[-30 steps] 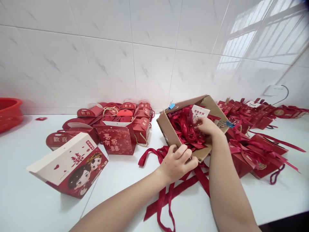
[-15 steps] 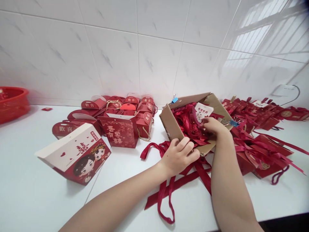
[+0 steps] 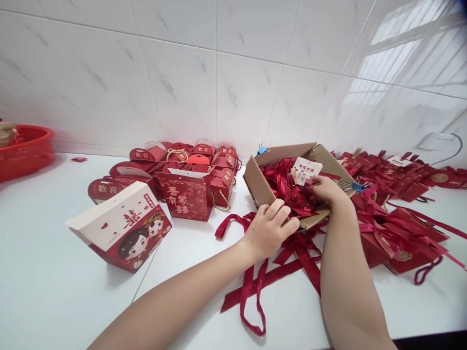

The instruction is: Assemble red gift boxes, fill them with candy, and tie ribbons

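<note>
A cardboard box (image 3: pixel 260 187) stands tilted toward me, holding a tangle of dark red ribbon (image 3: pixel 282 184) and a white printed card (image 3: pixel 306 169). My left hand (image 3: pixel 270 229) is closed over its near edge, fingers curled across the rim. Inside the right part of the box, my right hand (image 3: pixel 331 192) has its fingers bent together among the ribbons beside the card; what they pinch is hidden. Loose ribbon ends (image 3: pixel 260 296) trail from under the box across the white table (image 3: pixel 197 311).
Left of the box stand a red-and-white gift box (image 3: pixel 136 233), an upright red box (image 3: pixel 186 197) and several closed red boxes (image 3: pixel 142 155). A red plastic basin (image 3: pixel 27 153) is at far left. Beribboned red boxes (image 3: pixel 404 233) crowd the right. Blue binder clips (image 3: pixel 261 149) grip the carton.
My right hand has shifted slightly within the ribbons, and the white card sits a little differently. My left hand stays on the box edge. The whole view has turned slightly left.
</note>
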A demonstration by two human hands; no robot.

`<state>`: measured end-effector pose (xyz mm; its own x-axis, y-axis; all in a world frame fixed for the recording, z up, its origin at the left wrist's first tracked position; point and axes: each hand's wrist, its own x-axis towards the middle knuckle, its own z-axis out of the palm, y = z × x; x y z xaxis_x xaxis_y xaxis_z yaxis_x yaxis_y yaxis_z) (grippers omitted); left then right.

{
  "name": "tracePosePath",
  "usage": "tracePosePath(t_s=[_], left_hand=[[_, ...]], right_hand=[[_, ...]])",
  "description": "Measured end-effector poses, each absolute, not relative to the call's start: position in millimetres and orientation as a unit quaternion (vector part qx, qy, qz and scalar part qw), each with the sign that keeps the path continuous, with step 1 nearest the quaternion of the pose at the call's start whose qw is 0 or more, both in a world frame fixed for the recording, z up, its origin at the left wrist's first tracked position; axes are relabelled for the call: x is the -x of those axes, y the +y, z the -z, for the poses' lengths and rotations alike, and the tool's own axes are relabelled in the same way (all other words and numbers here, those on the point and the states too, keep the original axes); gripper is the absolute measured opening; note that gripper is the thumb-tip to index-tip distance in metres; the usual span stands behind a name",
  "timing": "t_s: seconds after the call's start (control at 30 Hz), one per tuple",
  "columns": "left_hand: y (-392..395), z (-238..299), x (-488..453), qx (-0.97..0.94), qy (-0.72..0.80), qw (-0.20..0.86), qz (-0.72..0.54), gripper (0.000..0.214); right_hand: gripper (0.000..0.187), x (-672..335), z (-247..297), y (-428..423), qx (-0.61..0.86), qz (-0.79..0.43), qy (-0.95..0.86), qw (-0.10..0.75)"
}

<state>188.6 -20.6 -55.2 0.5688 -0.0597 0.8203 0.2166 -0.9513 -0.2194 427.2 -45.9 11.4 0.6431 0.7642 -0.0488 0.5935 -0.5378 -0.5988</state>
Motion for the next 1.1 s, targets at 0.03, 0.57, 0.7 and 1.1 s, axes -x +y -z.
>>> tracePosePath(t_s=[0.03,0.57,0.7,1.1], left_hand=[[-21,55,-188,0.873,-0.044,0.148,0.462,0.020],[13,33,-179,0.892,-0.145,-0.100,0.416,0.073],[9,-14,-157,0.826,-0.220,-0.147,0.498,0.051],[-53,-98,-86,0.829,-0.097,-0.277,0.475,0.011]], right_hand=[[0.023,-427,-11,-46,0.860,-0.154,-0.392,0.289],[0.024,-397,-43,-48,0.711,-0.051,-0.356,0.605],[0.026,-353,-69,-59,0.621,-0.071,-0.412,0.663],[0.009,-238,-88,-86,0.397,-0.069,-0.584,0.704]])
